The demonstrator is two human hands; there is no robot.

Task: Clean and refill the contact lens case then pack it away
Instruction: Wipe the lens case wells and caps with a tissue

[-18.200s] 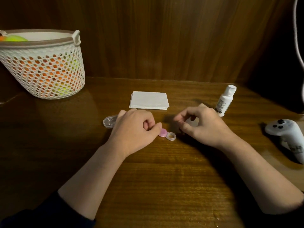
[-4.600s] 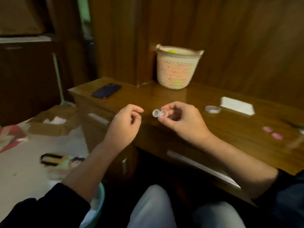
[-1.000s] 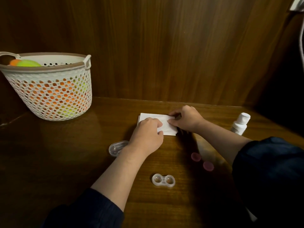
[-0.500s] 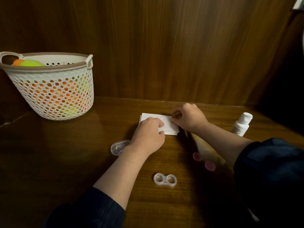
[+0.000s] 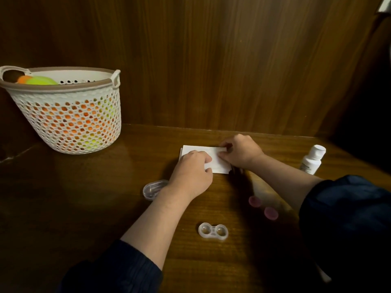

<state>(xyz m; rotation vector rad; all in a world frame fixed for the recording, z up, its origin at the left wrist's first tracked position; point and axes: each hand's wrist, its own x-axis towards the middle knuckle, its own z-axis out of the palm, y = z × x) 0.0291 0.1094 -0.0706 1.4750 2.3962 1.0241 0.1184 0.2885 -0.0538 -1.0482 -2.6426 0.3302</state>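
A clear contact lens case (image 5: 213,231) lies open on the wooden table, both wells uncovered. Its two pink caps (image 5: 254,201) (image 5: 271,213) lie to its right. A stack of white folded tissues (image 5: 215,163) sits further back. My left hand (image 5: 191,173) rests curled on the stack's left part, thumb and fingers on the paper. My right hand (image 5: 240,152) pinches the top tissue at the stack's right end and lifts its edge. A white solution bottle (image 5: 313,159) stands at the right. A clear oval storage box (image 5: 153,189) lies beside my left wrist.
A white mesh basket (image 5: 67,115) with orange and green things in it stands at the back left. A wooden wall panel rises behind the table. My dark right sleeve (image 5: 347,218) covers the table's right front.
My right hand has shifted slightly along the tissue stack and raised the top sheet's edge. My left hand stays on the stack. The lens case and caps have not moved.
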